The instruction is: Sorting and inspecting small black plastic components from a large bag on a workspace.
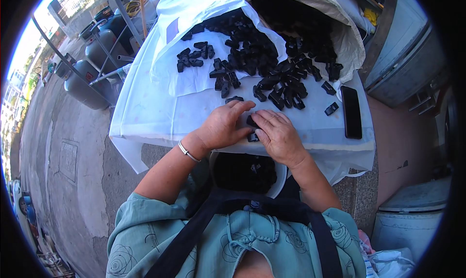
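Note:
My left hand reaches over the front of the white-covered table, its thumb and fingers apart with no piece between them. Close beside it, my right hand has its fingers bent onto a small black plastic part. By the right thumb tip is another black part. Just beyond the left fingertips lies one more black piece. A large pile of such black parts spills toward me from open white sacks. Below the table edge, between my arms, a white bucket holds more dark parts.
A black phone lies at the table's right edge, with two loose parts left of it. The white cloth hangs over the front edge. Grey gas cylinders stand at left. Metal cabinets are at right.

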Action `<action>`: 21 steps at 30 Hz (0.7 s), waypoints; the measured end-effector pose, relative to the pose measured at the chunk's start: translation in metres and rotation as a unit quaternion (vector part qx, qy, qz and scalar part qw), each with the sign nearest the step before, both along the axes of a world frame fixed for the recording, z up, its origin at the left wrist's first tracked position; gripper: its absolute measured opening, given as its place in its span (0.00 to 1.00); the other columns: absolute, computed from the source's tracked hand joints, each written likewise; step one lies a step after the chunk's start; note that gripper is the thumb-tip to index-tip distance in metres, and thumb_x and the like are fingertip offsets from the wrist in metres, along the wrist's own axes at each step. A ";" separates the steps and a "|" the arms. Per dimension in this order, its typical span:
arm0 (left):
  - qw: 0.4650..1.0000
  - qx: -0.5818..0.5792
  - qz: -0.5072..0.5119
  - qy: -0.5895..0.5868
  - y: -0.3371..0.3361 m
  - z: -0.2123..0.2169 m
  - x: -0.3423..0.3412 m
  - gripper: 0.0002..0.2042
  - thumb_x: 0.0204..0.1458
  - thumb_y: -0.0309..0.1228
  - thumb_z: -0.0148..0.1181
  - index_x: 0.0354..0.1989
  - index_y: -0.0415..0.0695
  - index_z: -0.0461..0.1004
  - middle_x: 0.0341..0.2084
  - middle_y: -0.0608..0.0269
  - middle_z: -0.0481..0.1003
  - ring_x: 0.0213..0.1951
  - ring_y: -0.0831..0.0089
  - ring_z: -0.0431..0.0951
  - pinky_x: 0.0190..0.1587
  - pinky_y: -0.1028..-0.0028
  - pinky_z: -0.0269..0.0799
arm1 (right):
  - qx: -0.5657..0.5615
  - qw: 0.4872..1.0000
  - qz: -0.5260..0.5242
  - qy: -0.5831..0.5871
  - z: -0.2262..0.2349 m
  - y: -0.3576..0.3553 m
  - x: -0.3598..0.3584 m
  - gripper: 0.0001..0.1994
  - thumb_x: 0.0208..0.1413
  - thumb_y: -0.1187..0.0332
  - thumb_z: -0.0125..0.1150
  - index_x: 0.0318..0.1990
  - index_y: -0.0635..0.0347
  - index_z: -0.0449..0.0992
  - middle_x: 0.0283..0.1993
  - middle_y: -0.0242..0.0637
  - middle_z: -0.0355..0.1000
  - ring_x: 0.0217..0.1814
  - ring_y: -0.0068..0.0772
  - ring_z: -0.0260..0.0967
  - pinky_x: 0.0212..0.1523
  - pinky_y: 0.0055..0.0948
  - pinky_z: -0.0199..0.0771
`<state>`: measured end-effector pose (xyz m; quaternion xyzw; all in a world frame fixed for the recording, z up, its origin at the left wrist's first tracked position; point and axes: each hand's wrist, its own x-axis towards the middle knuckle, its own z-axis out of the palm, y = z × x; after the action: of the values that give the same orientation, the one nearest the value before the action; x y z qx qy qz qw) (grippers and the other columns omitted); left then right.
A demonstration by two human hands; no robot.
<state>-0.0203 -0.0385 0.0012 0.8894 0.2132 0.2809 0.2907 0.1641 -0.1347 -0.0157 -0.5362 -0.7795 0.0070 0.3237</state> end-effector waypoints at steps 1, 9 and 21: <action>0.996 0.075 0.020 -0.033 0.000 0.001 -0.004 0.24 0.43 0.24 0.66 0.53 0.43 0.69 0.33 0.57 0.76 0.27 0.63 0.77 0.33 0.70 0.75 | 0.014 0.999 -0.017 -0.050 -0.002 -0.003 0.001 0.17 0.55 0.65 0.59 0.50 0.61 0.75 0.51 0.42 0.72 0.55 0.45 0.68 0.59 0.42 0.62; 0.969 0.141 0.197 0.050 0.018 -0.013 -0.005 0.15 0.47 0.30 0.65 0.43 0.43 0.72 0.33 0.56 0.75 0.32 0.57 0.78 0.32 0.66 0.75 | -0.016 0.998 -0.062 0.017 0.019 0.005 0.013 0.14 0.53 0.67 0.60 0.48 0.55 0.76 0.44 0.39 0.73 0.49 0.44 0.70 0.52 0.40 0.66; 0.989 0.012 0.129 0.077 -0.003 0.002 0.002 0.13 0.47 0.30 0.65 0.41 0.45 0.74 0.30 0.57 0.75 0.27 0.60 0.78 0.32 0.66 0.75 | 0.049 0.973 -0.185 -0.126 0.023 0.008 0.023 0.12 0.46 0.78 0.61 0.41 0.59 0.77 0.35 0.40 0.64 0.37 0.41 0.67 0.41 0.38 0.70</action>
<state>-0.0183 -0.0415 0.0034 0.8770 0.3443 0.2495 0.2240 0.1870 -0.1265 0.0074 -0.6510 -0.7009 -0.1589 0.2443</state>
